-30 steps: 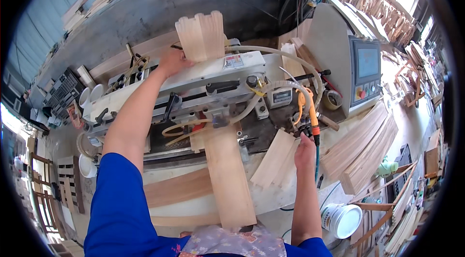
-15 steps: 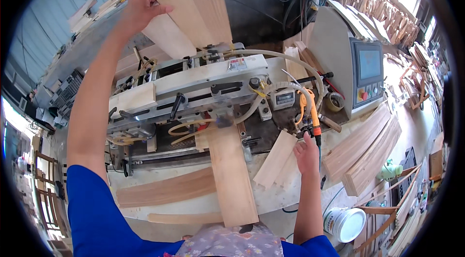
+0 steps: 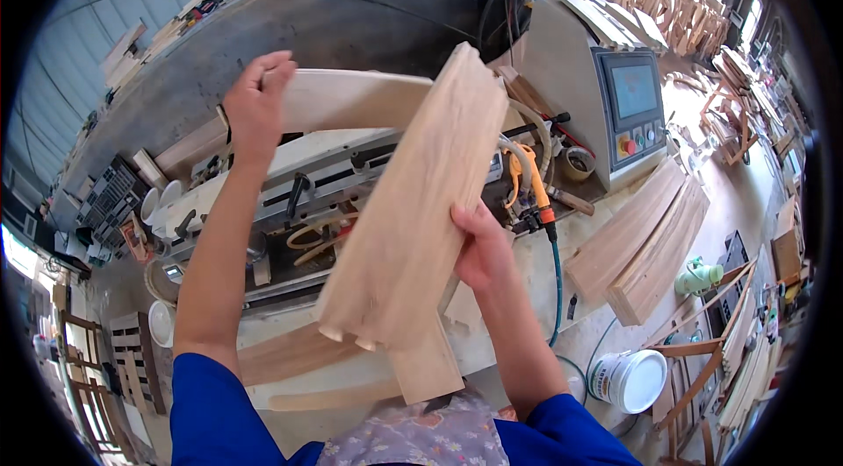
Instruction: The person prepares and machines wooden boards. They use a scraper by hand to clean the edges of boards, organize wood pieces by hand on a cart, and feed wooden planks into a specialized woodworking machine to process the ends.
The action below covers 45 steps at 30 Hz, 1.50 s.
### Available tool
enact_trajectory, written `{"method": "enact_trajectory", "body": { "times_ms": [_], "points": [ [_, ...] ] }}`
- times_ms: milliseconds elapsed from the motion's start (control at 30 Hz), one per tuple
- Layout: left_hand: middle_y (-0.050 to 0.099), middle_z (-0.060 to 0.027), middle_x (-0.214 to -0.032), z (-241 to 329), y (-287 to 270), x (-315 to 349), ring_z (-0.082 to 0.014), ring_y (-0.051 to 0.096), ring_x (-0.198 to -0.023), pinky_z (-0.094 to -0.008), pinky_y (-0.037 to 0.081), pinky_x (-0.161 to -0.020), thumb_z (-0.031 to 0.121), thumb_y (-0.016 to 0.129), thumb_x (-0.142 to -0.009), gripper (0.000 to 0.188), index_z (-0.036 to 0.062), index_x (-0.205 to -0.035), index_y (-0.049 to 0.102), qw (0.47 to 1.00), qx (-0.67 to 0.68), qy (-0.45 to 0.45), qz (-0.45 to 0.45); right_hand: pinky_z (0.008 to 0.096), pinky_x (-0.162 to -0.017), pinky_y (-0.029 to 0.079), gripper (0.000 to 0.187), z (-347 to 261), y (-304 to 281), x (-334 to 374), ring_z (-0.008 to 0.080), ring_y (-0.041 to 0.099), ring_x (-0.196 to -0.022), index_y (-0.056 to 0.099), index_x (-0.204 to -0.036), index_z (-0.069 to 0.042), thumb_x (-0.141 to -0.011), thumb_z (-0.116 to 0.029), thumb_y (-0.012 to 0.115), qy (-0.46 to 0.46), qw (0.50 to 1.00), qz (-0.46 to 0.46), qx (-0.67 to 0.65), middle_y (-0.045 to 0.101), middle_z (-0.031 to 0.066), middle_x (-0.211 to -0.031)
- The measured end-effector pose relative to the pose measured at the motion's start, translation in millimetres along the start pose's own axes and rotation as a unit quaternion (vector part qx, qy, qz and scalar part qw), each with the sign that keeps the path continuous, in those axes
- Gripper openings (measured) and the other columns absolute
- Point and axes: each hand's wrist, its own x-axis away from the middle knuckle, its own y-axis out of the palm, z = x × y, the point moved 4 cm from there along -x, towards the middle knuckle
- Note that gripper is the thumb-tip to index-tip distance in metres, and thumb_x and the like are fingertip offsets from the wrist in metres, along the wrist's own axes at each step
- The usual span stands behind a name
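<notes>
My right hand (image 3: 483, 246) is closed on the right edge of a wooden board (image 3: 421, 202) with shaped ends. This board is tilted in front of the machine and hides part of it; it may be more than one piece, which I cannot tell. At the upper left my left hand (image 3: 256, 106) has its fingers closed at the left end of a pale thin board (image 3: 351, 99). That board's right end passes behind the tilted one. Below, another light board (image 3: 426, 365) lies partly covered, near the flowered apron (image 3: 413, 435).
A long woodworking machine (image 3: 299, 194) spans the bench, with a control cabinet (image 3: 632, 101) to the right. An orange air gun (image 3: 537, 189) with a hose is beside it. Stacked boards (image 3: 645, 242) lie at right, above a white bucket (image 3: 632, 381). Curved pieces (image 3: 290, 352) lie in front.
The boards held up at the top have come down. The pale board swung nearly level at my left hand. My right hand moved left from beside the air gun and grips the tilted board.
</notes>
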Motion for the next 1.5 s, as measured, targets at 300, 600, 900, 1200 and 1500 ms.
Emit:
{"method": "enact_trajectory", "body": {
  "times_ms": [300,600,900,1200,1500],
  "points": [
    [0.068,-0.0050,-0.091,-243,27,16,-0.0134,0.059,-0.087,-0.0305,0.046,-0.080,0.035,0.065,-0.092,0.037,-0.0004,-0.102,0.069,0.948,0.041,-0.315,-0.005,0.0377,-0.102,0.045,0.064,22,-84,72,0.0211,0.056,-0.120,0.046,-0.135,-0.002,-0.078,-0.002,0.076,0.015,0.998,0.009,0.065,0.058,0.0081,-0.131],
    [0.071,-0.0142,-0.097,-263,42,12,-0.0271,0.066,-0.089,-0.0372,0.048,-0.081,0.031,0.060,-0.092,0.030,0.0051,-0.104,0.070,0.954,-0.192,-0.220,-0.063,0.0338,-0.085,0.052,0.052,22,-83,115,0.0209,0.065,-0.098,0.053,-0.124,-0.004,-0.081,-0.019,0.078,0.017,1.000,0.000,0.003,0.067,0.0066,-0.108],
    [0.069,-0.0159,-0.102,-259,73,17,-0.0375,0.062,-0.094,-0.0467,0.047,-0.081,0.047,0.045,-0.097,0.045,0.0083,-0.101,0.067,0.902,-0.387,-0.077,-0.178,0.0239,-0.058,0.038,0.024,25,-63,131,0.0111,0.041,-0.059,0.042,-0.090,-0.009,-0.094,-0.028,0.056,0.003,0.952,-0.104,-0.289,0.043,0.0009,-0.069],
    [0.070,-0.0116,-0.107,-208,1,25,-0.0267,0.066,-0.100,-0.0370,0.050,-0.087,0.037,0.066,-0.090,0.037,0.0066,-0.111,0.068,0.991,-0.115,0.065,0.009,0.0248,-0.064,0.040,0.026,78,-26,143,0.0129,0.046,-0.061,0.041,-0.096,-0.006,-0.095,-0.028,0.055,0.028,0.929,-0.127,-0.346,0.045,0.0020,-0.071],
    [0.061,-0.0126,-0.122,-41,-68,233,-0.0199,0.061,-0.112,-0.0315,0.050,-0.092,0.059,0.063,-0.087,0.077,0.0015,-0.136,0.047,0.756,0.393,-0.207,-0.481,0.0299,-0.072,0.048,0.033,107,-71,120,0.0174,0.058,-0.079,0.055,-0.104,-0.005,-0.100,-0.037,0.049,-0.047,0.988,-0.130,-0.062,0.059,0.0068,-0.091]
  ]
}}
